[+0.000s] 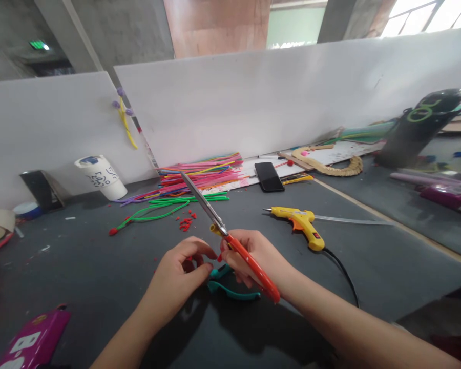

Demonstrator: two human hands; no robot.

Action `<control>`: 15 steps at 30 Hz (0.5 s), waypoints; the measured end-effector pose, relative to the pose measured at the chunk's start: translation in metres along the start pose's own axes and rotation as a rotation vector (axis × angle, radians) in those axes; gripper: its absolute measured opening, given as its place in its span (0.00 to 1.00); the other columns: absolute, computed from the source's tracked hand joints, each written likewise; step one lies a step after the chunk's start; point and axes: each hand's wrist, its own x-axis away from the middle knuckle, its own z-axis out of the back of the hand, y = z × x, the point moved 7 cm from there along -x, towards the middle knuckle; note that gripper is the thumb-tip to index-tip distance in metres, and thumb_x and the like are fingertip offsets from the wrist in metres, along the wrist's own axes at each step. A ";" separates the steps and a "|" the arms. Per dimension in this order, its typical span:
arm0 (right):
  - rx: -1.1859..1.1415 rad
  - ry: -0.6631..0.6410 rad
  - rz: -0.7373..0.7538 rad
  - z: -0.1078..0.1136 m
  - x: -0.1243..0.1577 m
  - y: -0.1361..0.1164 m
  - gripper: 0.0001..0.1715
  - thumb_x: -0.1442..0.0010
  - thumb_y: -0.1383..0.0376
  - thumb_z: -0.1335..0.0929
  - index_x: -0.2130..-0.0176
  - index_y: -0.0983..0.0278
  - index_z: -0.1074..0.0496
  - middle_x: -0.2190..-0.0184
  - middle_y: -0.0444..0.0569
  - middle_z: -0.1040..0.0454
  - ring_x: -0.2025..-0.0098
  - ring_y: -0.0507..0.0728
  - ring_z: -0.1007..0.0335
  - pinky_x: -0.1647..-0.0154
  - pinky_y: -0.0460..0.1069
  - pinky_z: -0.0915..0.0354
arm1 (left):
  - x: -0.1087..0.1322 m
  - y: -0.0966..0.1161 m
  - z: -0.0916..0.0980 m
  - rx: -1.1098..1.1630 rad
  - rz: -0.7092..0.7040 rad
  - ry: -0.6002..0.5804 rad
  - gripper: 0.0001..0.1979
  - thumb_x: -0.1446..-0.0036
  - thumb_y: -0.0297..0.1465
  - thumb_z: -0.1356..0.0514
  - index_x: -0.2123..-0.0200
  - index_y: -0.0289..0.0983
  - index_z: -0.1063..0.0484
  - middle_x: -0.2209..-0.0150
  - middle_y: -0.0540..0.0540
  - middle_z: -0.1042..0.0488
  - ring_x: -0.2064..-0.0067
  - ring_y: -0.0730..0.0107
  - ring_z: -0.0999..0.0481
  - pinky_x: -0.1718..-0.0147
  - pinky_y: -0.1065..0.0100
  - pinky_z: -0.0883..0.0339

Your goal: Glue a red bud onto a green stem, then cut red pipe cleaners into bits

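Red-handled scissors [249,261] point up and to the left in my right hand [253,256], whose fingers are closed round them. A small red piece [220,257] shows at its fingertips, beside my left hand [186,264]. The fingers of my left hand are curled, with thumb and forefinger near each other; whether they hold anything is too small to tell. Teal-handled pliers [236,293] lie beneath and between both hands. Small red bits [186,223] are scattered beyond my left hand, near green stems [161,210] with a red tip.
A yellow glue gun [301,223] with a black cord lies right of my hands. Farther back are a phone [269,177], a bundle of coloured stems [200,177] and a white cup [102,177]. A dark bottle [418,128] stands at the right, a purple box [34,341] lies front left.
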 end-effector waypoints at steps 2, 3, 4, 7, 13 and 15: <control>0.031 -0.018 -0.001 -0.001 0.000 -0.001 0.03 0.59 0.71 0.40 0.77 0.63 0.39 0.90 0.33 0.45 0.89 0.45 0.48 0.90 0.39 0.51 | 0.000 -0.001 -0.005 0.018 -0.007 -0.073 0.06 0.58 0.31 0.39 0.74 0.36 0.26 0.76 0.48 0.29 0.75 0.71 0.32 0.77 0.71 0.38; 0.054 -0.023 -0.004 -0.001 0.001 -0.002 0.04 0.59 0.71 0.40 0.78 0.63 0.39 0.89 0.33 0.44 0.89 0.45 0.47 0.89 0.39 0.51 | 0.000 -0.002 -0.008 0.035 0.001 -0.111 0.07 0.57 0.32 0.39 0.73 0.36 0.26 0.77 0.47 0.29 0.76 0.70 0.32 0.77 0.71 0.38; 0.081 -0.025 -0.005 -0.001 0.001 -0.002 0.04 0.59 0.72 0.40 0.78 0.63 0.40 0.89 0.34 0.44 0.88 0.45 0.47 0.88 0.39 0.50 | 0.001 -0.004 -0.009 0.053 0.017 -0.129 0.07 0.56 0.33 0.39 0.72 0.35 0.26 0.77 0.47 0.29 0.76 0.70 0.32 0.77 0.70 0.38; 0.167 -0.028 0.006 -0.002 0.002 -0.002 0.05 0.58 0.73 0.40 0.78 0.64 0.40 0.88 0.34 0.43 0.86 0.45 0.46 0.85 0.40 0.51 | 0.000 -0.007 -0.012 0.090 0.023 -0.154 0.07 0.58 0.32 0.38 0.73 0.35 0.26 0.76 0.46 0.28 0.73 0.67 0.30 0.73 0.68 0.37; 0.250 -0.045 0.077 -0.002 0.000 -0.001 0.04 0.57 0.72 0.38 0.78 0.64 0.40 0.87 0.34 0.43 0.85 0.45 0.47 0.83 0.40 0.51 | 0.000 -0.009 -0.015 0.094 0.041 -0.158 0.04 0.57 0.28 0.39 0.74 0.35 0.28 0.77 0.48 0.29 0.73 0.69 0.31 0.73 0.69 0.38; 0.255 -0.030 0.098 -0.002 -0.001 -0.001 0.04 0.56 0.70 0.37 0.78 0.64 0.40 0.86 0.35 0.42 0.85 0.45 0.47 0.83 0.40 0.51 | 0.001 -0.008 -0.015 0.109 0.051 -0.156 0.03 0.58 0.28 0.39 0.75 0.35 0.29 0.77 0.48 0.29 0.74 0.71 0.31 0.74 0.71 0.39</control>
